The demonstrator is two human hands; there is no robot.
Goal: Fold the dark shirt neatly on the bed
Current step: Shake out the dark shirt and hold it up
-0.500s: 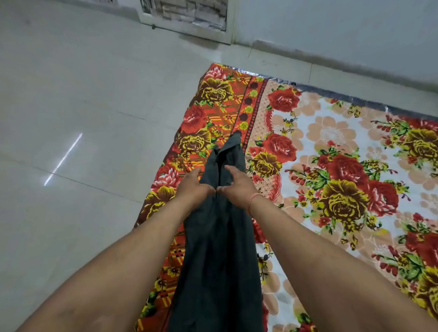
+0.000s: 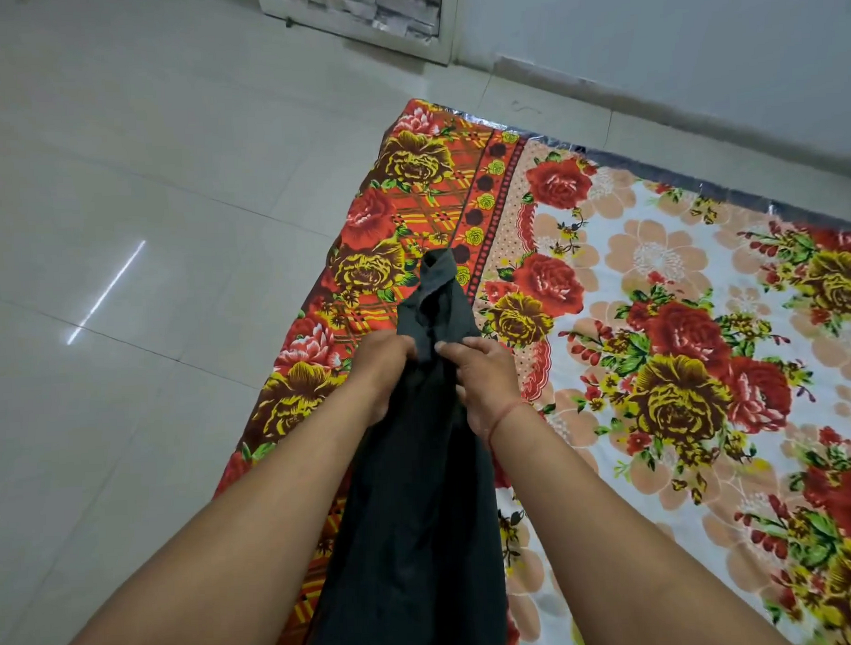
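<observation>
Both hands grip the dark shirt [image 2: 420, 491], bunched into a long narrow strip running from the near edge of frame out toward the far side. Left hand [image 2: 382, 372] clamps the cloth from the left, fingers curled into the fabric; right hand [image 2: 483, 373] pinches it from the right, thumb on top. The two hands sit just beside each other, nearly touching, with the shirt between them. Collar end [image 2: 438, 273] sticks up past the hands on the far side, crumpled. The shirt hangs over the left border of the bed [image 2: 653, 266], which is covered with a floral sheet: red and yellow roses, orange plaid band on the left. Red thread bracelet [image 2: 506, 413] on the right wrist. Pale tiled floor [image 2: 145, 235] to the left and far; wall [image 2: 669, 34] at far right.
</observation>
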